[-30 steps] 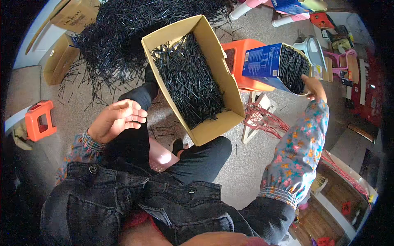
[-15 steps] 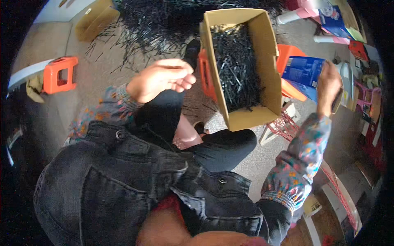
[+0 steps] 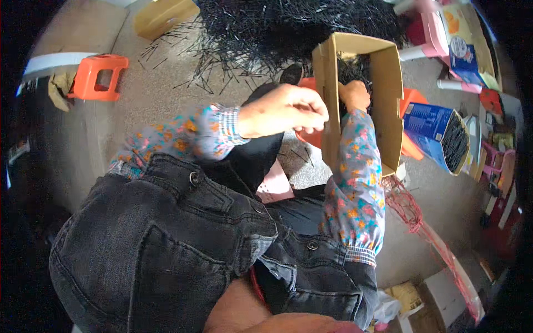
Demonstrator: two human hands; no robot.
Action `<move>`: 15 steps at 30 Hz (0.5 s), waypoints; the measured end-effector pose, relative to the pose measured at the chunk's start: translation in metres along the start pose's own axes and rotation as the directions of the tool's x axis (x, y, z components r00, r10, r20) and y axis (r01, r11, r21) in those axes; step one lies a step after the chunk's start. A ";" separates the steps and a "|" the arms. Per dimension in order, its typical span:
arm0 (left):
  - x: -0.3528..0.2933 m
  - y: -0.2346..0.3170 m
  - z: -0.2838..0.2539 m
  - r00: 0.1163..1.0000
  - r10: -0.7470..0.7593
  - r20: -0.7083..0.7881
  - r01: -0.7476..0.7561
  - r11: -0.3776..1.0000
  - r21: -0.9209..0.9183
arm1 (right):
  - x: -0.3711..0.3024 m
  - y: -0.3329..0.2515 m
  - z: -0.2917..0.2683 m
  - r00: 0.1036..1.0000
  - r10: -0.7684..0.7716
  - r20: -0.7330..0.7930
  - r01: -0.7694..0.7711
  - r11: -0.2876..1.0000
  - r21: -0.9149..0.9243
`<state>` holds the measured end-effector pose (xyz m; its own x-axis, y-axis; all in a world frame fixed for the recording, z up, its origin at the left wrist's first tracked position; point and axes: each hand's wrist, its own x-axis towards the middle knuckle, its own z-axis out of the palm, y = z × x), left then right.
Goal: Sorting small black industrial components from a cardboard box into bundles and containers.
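Speckled floor (image 3: 158,91), right hand (image 3: 355,95) inside carton (image 3: 387,100), left hand (image 3: 286,111) outside

We're in a rm w/ a grey speckled floor (image 3: 166,105), brighter in patches up top & nr ctr, dimmer toward the L & R edges. Upper L we've got a pale brownish panel (image 3: 83,33), prob. wall or cabinet, w/ a white strip (image 3: 53,62) along its bottom. Just below that strip we see a small orange stool (image 3: 85,79), openings in its sides. Upper R, there's pink furniture w/ white legs (image 3: 435,30), partly cut off. Far R we spot a pink frame (image 3: 492,158), maybe a small chair, nr a dark red surface (image 3: 513,180), too dim to ID. Lower R: a flat whitish board (image 3: 441,288), approx. floor level.
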<state>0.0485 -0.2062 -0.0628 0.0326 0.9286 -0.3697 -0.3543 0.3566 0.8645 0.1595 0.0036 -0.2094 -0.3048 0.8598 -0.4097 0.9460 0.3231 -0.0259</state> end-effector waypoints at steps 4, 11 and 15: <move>-0.001 -0.009 0.004 0.997 0.070 0.037 -0.073 0.993 0.088 | -0.013 0.007 -0.013 1.000 0.003 0.003 -0.003 1.000 -0.023; 0.003 -0.010 0.009 0.995 0.072 0.072 -0.080 0.991 0.104 | -0.028 0.067 -0.005 0.960 -0.162 -0.230 0.091 0.952 -0.291; 0.005 -0.014 0.006 0.998 0.037 0.059 -0.042 0.995 0.088 | -0.056 0.084 -0.034 0.928 -0.291 -0.231 0.212 0.926 -0.314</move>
<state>0.0591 -0.2059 -0.0747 0.0747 0.9457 -0.3164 -0.2715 0.3246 0.9061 0.2519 -0.0041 -0.1577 -0.5839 0.7954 -0.1625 0.7763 0.6056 0.1750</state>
